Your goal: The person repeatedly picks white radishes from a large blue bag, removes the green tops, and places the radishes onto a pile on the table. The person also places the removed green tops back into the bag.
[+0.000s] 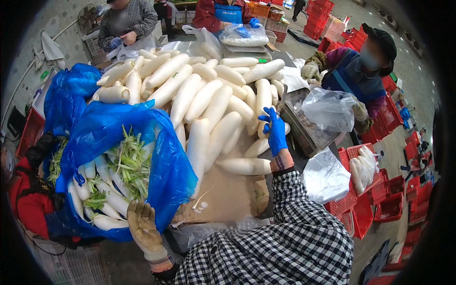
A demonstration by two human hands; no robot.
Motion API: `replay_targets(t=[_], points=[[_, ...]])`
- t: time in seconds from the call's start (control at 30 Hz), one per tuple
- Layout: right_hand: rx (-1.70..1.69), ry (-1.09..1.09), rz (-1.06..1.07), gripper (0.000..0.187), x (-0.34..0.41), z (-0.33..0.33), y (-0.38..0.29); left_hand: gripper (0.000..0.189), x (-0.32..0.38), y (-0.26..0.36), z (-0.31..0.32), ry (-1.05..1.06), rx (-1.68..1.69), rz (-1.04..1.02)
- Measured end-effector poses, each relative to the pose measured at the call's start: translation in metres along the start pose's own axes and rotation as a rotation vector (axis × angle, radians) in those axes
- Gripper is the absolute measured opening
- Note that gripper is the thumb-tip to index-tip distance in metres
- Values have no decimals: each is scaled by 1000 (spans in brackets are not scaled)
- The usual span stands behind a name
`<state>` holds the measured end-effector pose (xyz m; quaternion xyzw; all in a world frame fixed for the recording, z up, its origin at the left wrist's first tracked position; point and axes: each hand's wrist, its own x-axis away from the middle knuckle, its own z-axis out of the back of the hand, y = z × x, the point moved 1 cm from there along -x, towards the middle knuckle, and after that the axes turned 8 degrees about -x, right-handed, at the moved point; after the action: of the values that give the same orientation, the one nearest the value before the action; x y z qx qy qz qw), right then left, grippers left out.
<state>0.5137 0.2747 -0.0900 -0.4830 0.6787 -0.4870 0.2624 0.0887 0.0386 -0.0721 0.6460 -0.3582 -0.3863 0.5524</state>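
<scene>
My left hand [145, 226], in a worn tan work glove, lies open, palm up, at the near edge of a blue plastic bag [174, 167]. Inside the bag are white radishes [112, 203] and cut green radish tops [133, 164]. My right hand [274, 130], in a blue glove, is at the right side of a large heap of white radishes [199, 137]. Its fingers are partly spread, and a radish shows beside and behind them; whether they touch it I cannot tell. A thin dark tool [283, 96] stands just beyond the fingertips.
Brown cardboard [221, 192] lies under the heap. Right of it are a metal tray [310, 124] and a silvery plastic sheet [326, 176]. A co-worker [359, 74] holds a clear bag [329, 108]. Two more people stand across the table, one near a scale [245, 50]. Red crates [359, 213] stand at right.
</scene>
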Motion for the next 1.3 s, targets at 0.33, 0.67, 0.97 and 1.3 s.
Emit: replay_targets(t=[0.33, 0.67, 0.97, 1.3], points=[[165, 144, 32, 35, 43, 11, 10, 47, -6, 10, -2, 16, 265, 61], [40, -409, -265, 52, 185, -47, 141, 55, 23, -43, -55, -537, -53, 328], [389, -607, -162, 74, 213, -54, 176, 57, 33, -126, -84, -324, -511, 252], [183, -614, -270, 75, 209, -14, 146, 47, 54, -65, -104, -495, -3, 228]])
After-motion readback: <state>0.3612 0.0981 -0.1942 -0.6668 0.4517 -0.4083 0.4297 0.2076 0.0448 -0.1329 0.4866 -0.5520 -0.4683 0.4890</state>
